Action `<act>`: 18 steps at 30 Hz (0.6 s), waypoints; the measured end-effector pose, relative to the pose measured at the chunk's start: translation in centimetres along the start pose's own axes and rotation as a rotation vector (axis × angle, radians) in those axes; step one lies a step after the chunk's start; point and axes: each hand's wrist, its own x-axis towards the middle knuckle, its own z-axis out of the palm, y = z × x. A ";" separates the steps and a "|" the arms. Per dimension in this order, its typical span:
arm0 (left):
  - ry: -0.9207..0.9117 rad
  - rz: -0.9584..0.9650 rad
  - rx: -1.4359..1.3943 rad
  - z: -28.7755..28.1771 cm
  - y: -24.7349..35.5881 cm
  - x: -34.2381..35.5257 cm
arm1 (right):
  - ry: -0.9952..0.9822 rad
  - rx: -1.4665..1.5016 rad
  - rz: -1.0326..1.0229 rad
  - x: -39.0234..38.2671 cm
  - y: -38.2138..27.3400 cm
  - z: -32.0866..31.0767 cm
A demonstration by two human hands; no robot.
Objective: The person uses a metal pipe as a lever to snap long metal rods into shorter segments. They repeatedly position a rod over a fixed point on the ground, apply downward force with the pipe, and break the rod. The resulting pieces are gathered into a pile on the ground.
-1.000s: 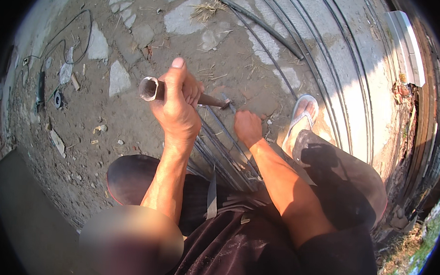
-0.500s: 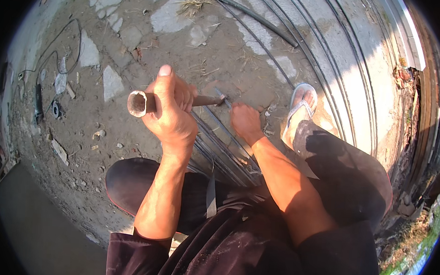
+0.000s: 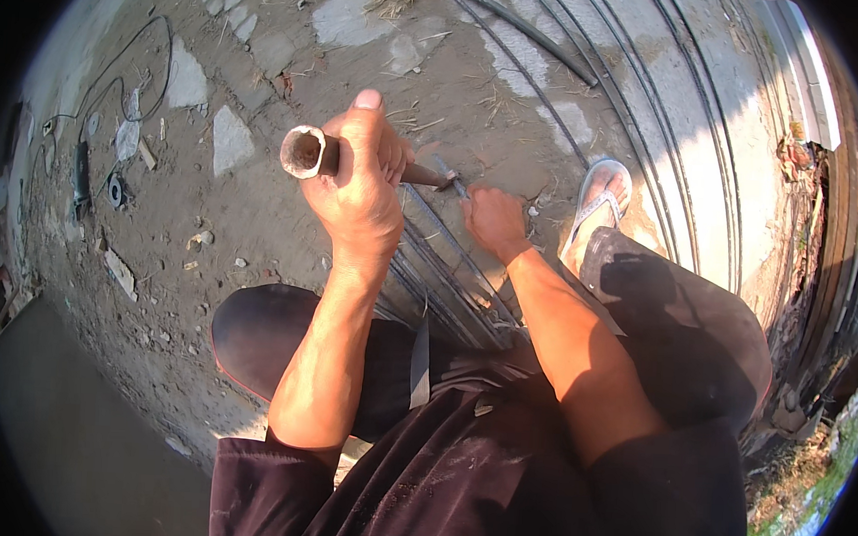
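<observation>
My left hand [image 3: 363, 192] is wrapped round a hollow, rusty metal pipe [image 3: 426, 175], thumb pointing up along it. The pipe's open near end sticks out to the left of the fist, and its far end meets a thin metal rod [image 3: 459, 186] near the ground. My right hand [image 3: 495, 221] is closed on that rod, just right of the pipe's far end. How the pipe and rod join is too small to tell. Below both hands, several dark metal rods [image 3: 452, 291] lie bunched on the ground between my legs.
Long dark rods [image 3: 642, 95] curve across the paving at the upper right, beside my sandalled foot [image 3: 602, 201]. A thicker dark pipe [image 3: 528, 35] lies there too. To the left are a corded dark tool [image 3: 81, 177], a small ring [image 3: 116, 190] and broken stone pieces [image 3: 230, 141].
My left fist and the pipe appear slightly higher and further right in the picture. The whole scene has also shifted a little with the camera. Both hands keep their grips.
</observation>
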 end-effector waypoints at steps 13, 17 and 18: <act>0.051 0.009 0.078 0.7 0.1 2.3 | -0.087 0.007 0.010 0.9 0.6 -0.8; 0.101 0.150 0.194 1.1 -1.0 3.5 | -0.182 -0.076 -0.002 2.9 0.9 -1.4; 0.099 0.145 0.198 1.2 -1.3 3.6 | -0.243 -0.108 0.037 3.6 0.7 -1.7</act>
